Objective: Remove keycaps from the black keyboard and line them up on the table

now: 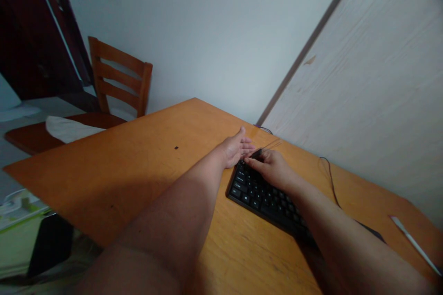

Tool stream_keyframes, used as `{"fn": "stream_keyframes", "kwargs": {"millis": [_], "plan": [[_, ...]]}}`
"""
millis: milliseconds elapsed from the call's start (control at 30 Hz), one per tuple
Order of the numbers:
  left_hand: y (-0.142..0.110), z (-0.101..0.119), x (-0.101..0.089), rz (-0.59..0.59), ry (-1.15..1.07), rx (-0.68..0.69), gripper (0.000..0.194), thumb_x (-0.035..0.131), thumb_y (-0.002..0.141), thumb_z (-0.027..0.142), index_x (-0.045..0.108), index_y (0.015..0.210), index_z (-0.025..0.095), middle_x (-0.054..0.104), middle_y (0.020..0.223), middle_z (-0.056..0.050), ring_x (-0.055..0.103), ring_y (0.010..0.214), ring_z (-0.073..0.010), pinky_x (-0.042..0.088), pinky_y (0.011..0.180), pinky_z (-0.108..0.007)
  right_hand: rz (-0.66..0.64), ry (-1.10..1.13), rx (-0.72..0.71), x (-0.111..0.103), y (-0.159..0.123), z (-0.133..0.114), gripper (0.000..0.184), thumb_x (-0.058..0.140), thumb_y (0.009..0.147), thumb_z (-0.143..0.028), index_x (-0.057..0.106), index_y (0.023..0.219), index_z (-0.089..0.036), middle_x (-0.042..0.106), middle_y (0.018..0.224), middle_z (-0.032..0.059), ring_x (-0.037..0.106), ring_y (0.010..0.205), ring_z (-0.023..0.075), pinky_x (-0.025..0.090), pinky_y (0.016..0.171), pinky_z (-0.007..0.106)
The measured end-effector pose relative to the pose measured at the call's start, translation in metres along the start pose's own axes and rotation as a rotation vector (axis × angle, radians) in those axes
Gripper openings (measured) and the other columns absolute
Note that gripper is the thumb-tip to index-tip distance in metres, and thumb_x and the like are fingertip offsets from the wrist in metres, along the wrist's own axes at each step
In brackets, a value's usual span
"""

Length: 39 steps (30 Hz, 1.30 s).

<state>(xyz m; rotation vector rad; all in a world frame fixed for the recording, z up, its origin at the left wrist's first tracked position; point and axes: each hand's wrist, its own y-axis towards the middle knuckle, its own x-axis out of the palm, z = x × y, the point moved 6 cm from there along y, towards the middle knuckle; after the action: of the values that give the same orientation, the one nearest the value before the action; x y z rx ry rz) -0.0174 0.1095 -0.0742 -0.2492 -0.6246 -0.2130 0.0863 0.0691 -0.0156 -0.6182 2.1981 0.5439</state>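
A black keyboard (258,193) lies at an angle on the wooden table, partly covered by my right hand and forearm. My right hand (275,168) is closed over its far left corner, thumb and fingers pinching a small wire keycap puller (256,153) with a dark body and thin wires sticking out beyond the fingers. My left hand (233,151) is beside that corner, fingers stretched out and palm turned towards the right hand. What lies under the right fingers is hidden. A small black piece, seemingly a keycap (176,148), rests on the table to the left.
The wooden table (148,161) reaches the wall. A thin dark cable (331,179) runs behind the keyboard. At the right lies a slim white stick-like tool (413,239), perhaps a brush. A wooden chair (119,78) with a white cloth (71,129) stands beyond the left edge.
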Motion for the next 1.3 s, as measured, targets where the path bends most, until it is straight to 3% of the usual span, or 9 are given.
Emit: {"fn": "stream_keyframes", "kwargs": {"millis": [400, 533, 833, 1300], "plan": [[0.003, -0.002, -0.003, -0.005, 0.045, 0.009, 0.066, 0.033, 0.087, 0.071, 0.056, 0.107, 0.013, 0.062, 0.118, -0.019, 0.061, 0.100, -0.0247, 0.049, 0.073, -0.030, -0.008, -0.113, -0.006, 0.004, 0.006, -0.002, 0.023, 0.056, 0.087, -0.037, 0.067, 0.083, -0.017, 0.068, 0.071, 0.0022, 0.058, 0.062, 0.0159, 0.043, 0.057, 0.028], [0.004, -0.003, -0.003, -0.004, 0.044, 0.002, 0.067, 0.036, 0.086, 0.071, 0.056, 0.110, 0.012, 0.062, 0.118, -0.018, 0.062, 0.099, -0.0247, 0.048, 0.074, -0.032, 0.006, -0.148, -0.050, 0.007, 0.005, -0.008, 0.018, 0.057, 0.087, -0.033, 0.067, 0.085, -0.017, 0.070, 0.077, 0.0040, 0.061, 0.067, 0.0175, 0.046, 0.063, 0.030], [0.005, -0.003, -0.003, -0.010, 0.042, -0.001, 0.064, 0.036, 0.087, 0.070, 0.056, 0.107, 0.012, 0.061, 0.119, -0.019, 0.062, 0.097, -0.0236, 0.049, 0.069, -0.030, 0.073, -0.026, 0.000, 0.008, 0.003, 0.005, 0.025, 0.059, 0.087, -0.039, 0.069, 0.094, -0.018, 0.071, 0.083, 0.0050, 0.064, 0.075, 0.0208, 0.050, 0.071, 0.034], [0.006, -0.007, -0.001, -0.035, 0.084, 0.002, 0.054, 0.039, 0.091, 0.061, 0.056, 0.106, 0.012, 0.060, 0.122, -0.020, 0.058, 0.110, -0.0261, 0.046, 0.087, -0.033, 0.118, 0.009, 0.008, 0.005, 0.001, 0.011, 0.031, 0.059, 0.086, -0.044, 0.069, 0.088, -0.015, 0.071, 0.082, 0.0064, 0.063, 0.073, 0.0196, 0.048, 0.069, 0.032]]}}
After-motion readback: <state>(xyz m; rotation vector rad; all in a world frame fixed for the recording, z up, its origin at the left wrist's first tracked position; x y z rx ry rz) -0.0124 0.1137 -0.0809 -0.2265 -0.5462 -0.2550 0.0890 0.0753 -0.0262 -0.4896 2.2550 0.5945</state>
